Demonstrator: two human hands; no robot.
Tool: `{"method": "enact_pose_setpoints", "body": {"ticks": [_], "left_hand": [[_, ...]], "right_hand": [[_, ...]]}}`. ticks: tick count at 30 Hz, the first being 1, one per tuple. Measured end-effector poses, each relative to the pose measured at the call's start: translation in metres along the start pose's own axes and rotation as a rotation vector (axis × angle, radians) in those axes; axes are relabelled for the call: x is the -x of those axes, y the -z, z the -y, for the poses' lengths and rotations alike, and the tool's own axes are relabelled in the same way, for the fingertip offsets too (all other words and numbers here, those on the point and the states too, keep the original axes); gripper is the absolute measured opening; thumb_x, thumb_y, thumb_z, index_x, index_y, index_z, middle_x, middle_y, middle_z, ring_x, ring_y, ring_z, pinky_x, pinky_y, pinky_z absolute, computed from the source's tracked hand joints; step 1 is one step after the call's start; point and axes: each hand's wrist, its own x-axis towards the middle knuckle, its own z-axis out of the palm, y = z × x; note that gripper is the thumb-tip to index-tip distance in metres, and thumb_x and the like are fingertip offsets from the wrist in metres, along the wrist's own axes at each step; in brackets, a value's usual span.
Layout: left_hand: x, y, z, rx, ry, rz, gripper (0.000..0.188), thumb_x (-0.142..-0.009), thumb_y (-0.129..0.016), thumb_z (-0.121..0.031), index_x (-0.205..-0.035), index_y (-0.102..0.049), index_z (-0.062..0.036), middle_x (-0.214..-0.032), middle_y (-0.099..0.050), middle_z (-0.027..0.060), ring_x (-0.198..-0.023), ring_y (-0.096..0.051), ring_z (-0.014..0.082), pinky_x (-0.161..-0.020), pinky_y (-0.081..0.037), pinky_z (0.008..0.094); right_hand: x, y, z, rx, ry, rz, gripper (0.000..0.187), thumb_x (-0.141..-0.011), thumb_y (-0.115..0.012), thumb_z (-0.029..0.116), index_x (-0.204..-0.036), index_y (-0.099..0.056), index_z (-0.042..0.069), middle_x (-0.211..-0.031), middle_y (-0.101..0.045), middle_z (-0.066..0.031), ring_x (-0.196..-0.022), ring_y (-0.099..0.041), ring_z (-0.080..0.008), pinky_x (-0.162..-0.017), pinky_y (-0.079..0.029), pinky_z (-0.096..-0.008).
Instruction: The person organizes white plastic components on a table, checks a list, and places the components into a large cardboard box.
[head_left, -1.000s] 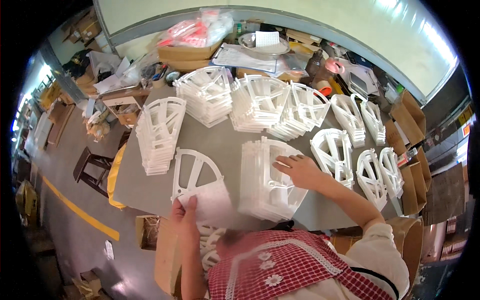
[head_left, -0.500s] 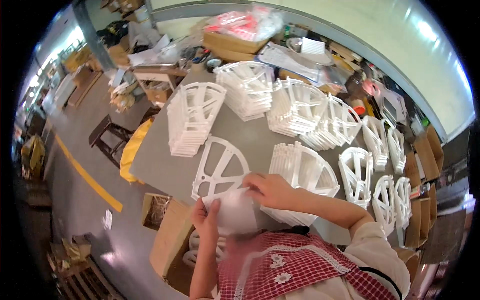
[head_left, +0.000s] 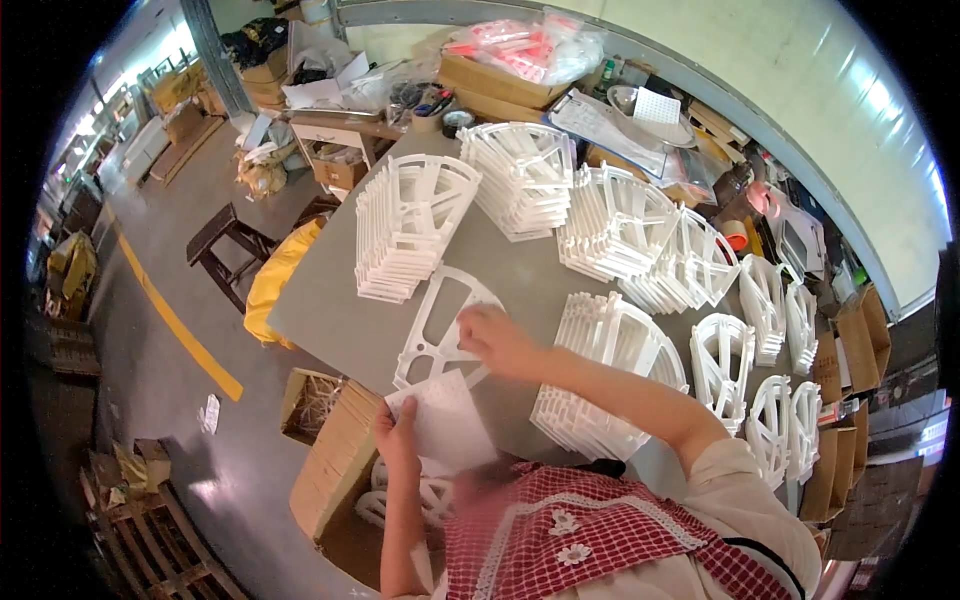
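Note:
My left hand [head_left: 397,436] grips a white sheet [head_left: 452,418] by its left edge, thumb on top; the sheet seems marked with rows of small dots. Just beyond it, one fan-shaped white plastic frame [head_left: 432,352] lies flat on the grey table, its near edge partly covered by the sheet. Over the right side of this frame is my right hand [head_left: 497,343], fingers curled together. Whatever its fingertips may hold is too small to make out. Close to my right forearm stands a stack of similar white frames [head_left: 610,350].
More stacked white frames [head_left: 415,215] line the far side of the grey table [head_left: 330,300], with narrower ones [head_left: 722,365] at right. An open cardboard box [head_left: 335,470] holding white parts sits against the near left edge. A yellow cloth [head_left: 282,285] and a dark stool [head_left: 228,245] are further left.
My right hand has left the sheet's upper edge and moved up and left over the single frame. My left hand still holds the sheet, which is now tilted. The view has shifted slightly.

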Motion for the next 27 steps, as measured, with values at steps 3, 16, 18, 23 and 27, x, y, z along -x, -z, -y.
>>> {"method": "enact_pose_setpoints", "body": {"ticks": [3, 16, 18, 23, 27], "left_hand": [[-0.004, 0.011, 0.004, -0.070, -0.014, -0.004, 0.015, -0.091, -0.068, -0.009, -0.102, -0.065, 0.0010, -0.095, -0.067, 0.0032, -0.080, -0.059, 0.0093, -0.072, -0.048, 0.0255], [-0.007, 0.041, 0.007, 0.031, 0.092, -0.087, 0.019, -0.088, -0.067, -0.006, -0.104, -0.066, 0.0014, -0.094, -0.068, 0.0042, -0.083, -0.062, 0.0129, -0.075, -0.049, 0.0275], [-0.006, 0.040, -0.002, 0.110, 0.153, -0.095, 0.019, -0.087, -0.066, -0.005, -0.104, -0.065, 0.0021, -0.093, -0.068, 0.0053, -0.082, -0.063, 0.0142, -0.074, -0.049, 0.0279], [0.006, 0.050, -0.030, -0.086, 0.238, 0.052, 0.019, -0.085, -0.064, -0.004, -0.102, -0.067, 0.0041, -0.090, -0.068, 0.0078, -0.078, -0.064, 0.0167, -0.072, -0.051, 0.0291], [0.020, 0.063, -0.032, -0.026, 0.171, 0.059, 0.021, -0.088, -0.062, -0.006, -0.104, -0.065, 0.0079, -0.094, -0.068, 0.0122, -0.082, -0.066, 0.0200, -0.077, -0.052, 0.0314]], "right_hand": [[-0.027, -0.035, -0.058, 0.334, 0.014, -0.080, 0.018, -0.082, -0.062, 0.010, -0.099, -0.062, 0.005, -0.115, -0.056, -0.0151, -0.111, -0.051, -0.0363, -0.097, -0.042, -0.0470], [-0.057, -0.005, -0.068, 0.491, -0.552, 0.079, 0.070, -0.065, -0.079, 0.024, -0.125, -0.052, 0.000, -0.133, -0.046, -0.0207, -0.120, -0.045, -0.0445, -0.104, -0.037, -0.0551], [-0.044, -0.013, -0.066, 0.495, -0.501, 0.147, 0.078, -0.062, -0.082, 0.025, -0.129, -0.050, 0.000, -0.133, -0.047, -0.0221, -0.121, -0.045, -0.0446, -0.104, -0.038, -0.0543], [-0.016, -0.016, -0.016, 0.212, -0.470, 0.357, 0.074, -0.060, -0.080, 0.021, -0.126, -0.051, 0.003, -0.137, -0.042, -0.0205, -0.123, -0.043, -0.0433, -0.102, -0.041, -0.0531], [-0.009, 0.000, -0.027, -0.155, -0.608, 0.346, 0.059, -0.070, -0.076, 0.022, -0.124, -0.056, 0.008, -0.109, -0.061, -0.0121, -0.096, -0.060, -0.0240, -0.081, -0.050, -0.0386]]}}
